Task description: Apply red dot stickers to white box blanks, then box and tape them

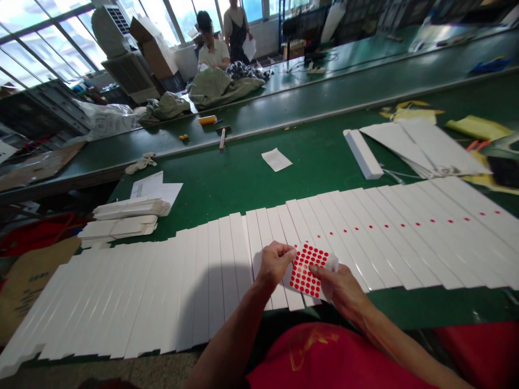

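Your right hand (344, 288) grips a rectangular white red-dotted paper sheet (305, 276), seemingly bracing it; left hand (275, 263) pinches at ten o'clock.

workshop | long green worktables (227, 178) | row of overlapping white strips (162, 292) | co-workers (213, 55) beyond

The right hand (346, 289) hides some of the sheet of red dots (302, 270).
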Available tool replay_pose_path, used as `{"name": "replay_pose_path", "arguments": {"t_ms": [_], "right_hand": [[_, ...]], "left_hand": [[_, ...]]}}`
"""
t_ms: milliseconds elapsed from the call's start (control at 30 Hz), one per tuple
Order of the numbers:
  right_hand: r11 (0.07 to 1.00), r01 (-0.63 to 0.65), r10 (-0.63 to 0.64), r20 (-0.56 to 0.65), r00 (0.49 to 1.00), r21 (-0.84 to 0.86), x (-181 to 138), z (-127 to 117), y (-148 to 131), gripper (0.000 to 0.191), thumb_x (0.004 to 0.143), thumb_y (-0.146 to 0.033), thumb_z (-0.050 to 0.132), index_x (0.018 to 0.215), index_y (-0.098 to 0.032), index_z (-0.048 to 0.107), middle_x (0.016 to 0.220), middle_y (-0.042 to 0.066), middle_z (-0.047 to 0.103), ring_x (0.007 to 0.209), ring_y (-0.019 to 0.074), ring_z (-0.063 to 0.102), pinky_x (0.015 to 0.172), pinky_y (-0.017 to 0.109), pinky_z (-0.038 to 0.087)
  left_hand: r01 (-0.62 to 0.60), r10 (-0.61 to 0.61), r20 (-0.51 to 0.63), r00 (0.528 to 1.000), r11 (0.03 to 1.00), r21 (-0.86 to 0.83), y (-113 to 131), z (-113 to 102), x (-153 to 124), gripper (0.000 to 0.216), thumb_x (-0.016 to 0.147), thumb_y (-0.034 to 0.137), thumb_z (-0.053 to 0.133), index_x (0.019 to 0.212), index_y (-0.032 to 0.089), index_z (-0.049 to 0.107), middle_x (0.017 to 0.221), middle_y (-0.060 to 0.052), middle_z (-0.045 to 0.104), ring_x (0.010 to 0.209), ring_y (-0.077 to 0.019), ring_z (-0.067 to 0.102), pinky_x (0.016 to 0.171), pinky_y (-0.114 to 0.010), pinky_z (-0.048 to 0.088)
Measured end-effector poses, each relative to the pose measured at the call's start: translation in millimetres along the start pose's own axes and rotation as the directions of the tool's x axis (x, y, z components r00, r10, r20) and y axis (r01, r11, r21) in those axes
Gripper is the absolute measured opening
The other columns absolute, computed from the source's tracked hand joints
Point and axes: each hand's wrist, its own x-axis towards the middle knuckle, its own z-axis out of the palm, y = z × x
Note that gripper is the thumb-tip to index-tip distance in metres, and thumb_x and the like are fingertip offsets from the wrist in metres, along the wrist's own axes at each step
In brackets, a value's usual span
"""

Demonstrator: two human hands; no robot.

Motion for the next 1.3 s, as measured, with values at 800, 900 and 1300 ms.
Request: {"name": "replay_pose_path", "arguments": {"t_ms": [800,900,1300], "right_hand": [[0.999,-0.032,0.032,-0.065,0.997,-0.005,6.2,-4.2,1.2,0.025,0.056,-0.014,0.081,0.079,-0.013,0.069,0.077,0.009,0.074,0.081,0.0282,0.071,0.073,0.036,0.059],[0.999,-0.035,0.035,-0.078,0.996,0.008,6.3,-5.6,0.3,0.025,0.055,-0.013,0.081,0.077,-0.013,0.069,0.077,0.009,0.074,0.081,0.028,0.071,0.073,0.036,0.059],[0.999,-0.047,0.048,-0.088,0.995,0.009,8.7,-8.2,1.6,0.026,0.057,-0.012,0.08,0.08,-0.015,0.069,0.08,0.009,0.075,0.08,0.0278,0.071,0.071,0.036,0.059]], "left_hand": [[-0.156,0.227,0.073,0.971,0.377,0.913,-39.3,-70.9,28.8,0.016,0.079,0.015,0.055,0.066,0.017,0.064,0.098,-0.005,0.061,0.102,-0.0233,0.043,0.078,-0.042,0.026],[-0.145,0.237,0.06,0.97,0.362,0.921,-48.9,-72.4,29.0,0.017,0.077,0.009,0.054,0.065,0.017,0.064,0.098,-0.006,0.062,0.104,-0.0231,0.043,0.08,-0.044,0.025],[-0.127,0.292,0.032,0.956,0.313,0.941,-53.7,-71.1,30.2,0.009,0.079,0.014,0.059,0.073,0.019,0.064,0.1,-0.006,0.062,0.106,-0.0241,0.044,0.085,-0.045,0.027]]}}
